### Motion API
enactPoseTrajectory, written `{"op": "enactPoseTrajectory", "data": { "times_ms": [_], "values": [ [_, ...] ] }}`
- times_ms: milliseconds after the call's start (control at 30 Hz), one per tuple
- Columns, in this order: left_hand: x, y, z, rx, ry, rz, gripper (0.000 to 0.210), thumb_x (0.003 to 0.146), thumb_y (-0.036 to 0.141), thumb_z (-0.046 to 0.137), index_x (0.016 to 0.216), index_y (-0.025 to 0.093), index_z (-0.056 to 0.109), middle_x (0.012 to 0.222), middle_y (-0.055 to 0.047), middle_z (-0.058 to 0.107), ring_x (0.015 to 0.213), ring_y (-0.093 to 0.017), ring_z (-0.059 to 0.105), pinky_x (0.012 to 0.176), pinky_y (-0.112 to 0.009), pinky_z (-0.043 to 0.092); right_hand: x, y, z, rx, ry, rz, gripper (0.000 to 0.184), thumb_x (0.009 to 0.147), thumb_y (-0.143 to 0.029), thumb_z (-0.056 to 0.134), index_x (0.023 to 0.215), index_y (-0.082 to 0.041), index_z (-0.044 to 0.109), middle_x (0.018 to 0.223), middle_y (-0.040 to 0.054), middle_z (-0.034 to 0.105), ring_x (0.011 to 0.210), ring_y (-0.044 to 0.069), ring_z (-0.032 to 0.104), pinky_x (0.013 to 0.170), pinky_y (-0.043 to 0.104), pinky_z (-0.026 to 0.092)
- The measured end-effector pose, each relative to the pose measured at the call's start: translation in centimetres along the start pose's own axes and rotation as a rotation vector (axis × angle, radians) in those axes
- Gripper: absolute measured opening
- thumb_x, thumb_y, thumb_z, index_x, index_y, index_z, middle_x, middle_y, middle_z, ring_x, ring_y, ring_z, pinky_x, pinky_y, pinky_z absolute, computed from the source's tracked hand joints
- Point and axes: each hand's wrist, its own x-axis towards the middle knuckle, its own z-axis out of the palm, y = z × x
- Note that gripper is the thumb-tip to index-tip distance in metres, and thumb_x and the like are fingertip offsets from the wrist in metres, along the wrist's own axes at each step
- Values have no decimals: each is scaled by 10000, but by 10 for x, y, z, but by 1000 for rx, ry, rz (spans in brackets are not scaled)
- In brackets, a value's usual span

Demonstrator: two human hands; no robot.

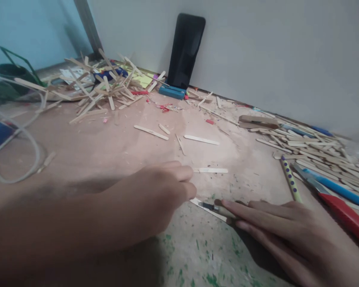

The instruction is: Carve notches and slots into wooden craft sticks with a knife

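My right hand (pixel 272 223) is closed around the pale handle of a small carving knife (pixel 219 209), its metal blade pointing left. Under the blade lies a wooden craft stick (pixel 211 211), slanted on the tabletop and partly covered by the knife and my right fingers. My left hand (pixel 164 187) is curled shut at the left end of this stick; whether its fingertips grip the stick is hidden. Just beyond these fingers, another craft stick (pixel 212 170) lies flat, its left end against or behind the hand.
Loose craft sticks are heaped at back left (pixel 107 89) and right (pixel 317 147). A dark phone (pixel 187 52) leans on the wall in a blue stand (pixel 172 92). At right lie a dotted pencil (pixel 290 179), a blue tool (pixel 338 187) and a red-handled knife (pixel 344 215). A white cable (pixel 32 139) loops left.
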Motion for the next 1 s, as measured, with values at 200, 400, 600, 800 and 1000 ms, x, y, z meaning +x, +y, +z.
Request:
{"op": "enactPoseTrajectory", "data": {
  "times_ms": [200,400,600,800,1000],
  "values": [
    [-2,-1,1,0,10,29,363,866,-139,681,847,223,653,909,-3,640,809,-194,610,656,-345,384,-7,0,0,35,73,91,394,1357,-308,538,1526,-379,887,1211,39,1003,929,250,991,719,232,798],
    [1,5,-5,-21,-42,-46,359,858,-136,706,878,222,702,983,-4,697,853,-196,643,646,-337,390,-17,3,1,-54,118,150,325,1365,-518,607,1515,-431,883,1197,0,1002,925,229,997,891,253,821],
    [0,3,-2,-50,-19,-28,380,862,-157,689,858,222,698,957,7,688,804,-185,620,638,-330,381,-9,2,2,66,54,213,319,1318,-585,725,1255,-349,930,1047,13,977,791,234,972,632,201,761],
    [-1,2,-2,-30,-14,-21,368,882,-152,710,877,216,722,973,1,707,807,-188,614,655,-341,376,-7,-3,3,20,87,130,227,1331,-400,689,1343,-374,914,1127,20,993,919,235,995,743,209,797],
    [-2,0,0,18,39,33,377,902,-149,676,944,217,754,972,2,698,789,-192,600,671,-347,382,-5,-3,5,-79,82,68,257,1347,-328,645,1322,-328,901,1147,74,990,873,277,980,583,285,761]
  ]
}}
